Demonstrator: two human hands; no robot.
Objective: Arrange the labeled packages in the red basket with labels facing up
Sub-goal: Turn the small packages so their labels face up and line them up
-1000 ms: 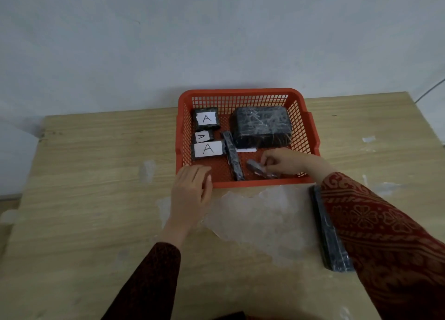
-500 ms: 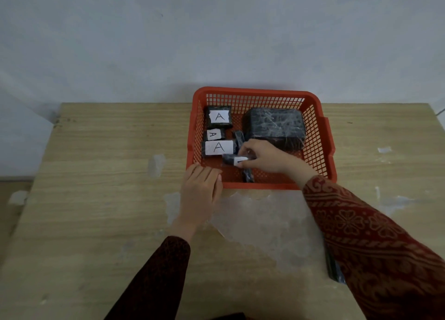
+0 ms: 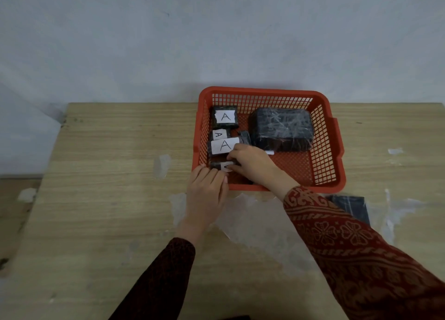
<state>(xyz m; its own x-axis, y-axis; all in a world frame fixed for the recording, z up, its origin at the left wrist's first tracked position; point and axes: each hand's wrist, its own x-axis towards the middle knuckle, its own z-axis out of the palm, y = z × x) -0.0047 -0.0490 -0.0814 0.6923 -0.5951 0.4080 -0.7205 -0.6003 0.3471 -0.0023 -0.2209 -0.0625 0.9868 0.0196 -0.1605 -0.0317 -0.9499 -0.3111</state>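
The red basket (image 3: 334,151) stands on the wooden table. Along its left side lie three black packages with white "A" labels up: a square one (image 3: 225,117), a tiny one (image 3: 218,135) and a wider one (image 3: 222,146). A big black wrapped package (image 3: 281,128) fills the back right, no label showing. My right hand (image 3: 252,163) is inside the basket, shut on a small black package (image 3: 220,166) at the front left corner, its white label partly showing. My left hand (image 3: 207,194) rests on the basket's front rim, fingers flat. A thin black package (image 3: 245,136) is mostly hidden behind my right hand.
A long dark package (image 3: 351,206) lies on the table right of my right sleeve, partly hidden. A sheet of clear plastic (image 3: 252,223) is spread in front of the basket. Scraps of tape (image 3: 162,165) dot the table. A pale wall stands behind.
My right hand carried the small package from the basket's front middle to the front left corner, label turned up. My left hand stayed at the front rim.
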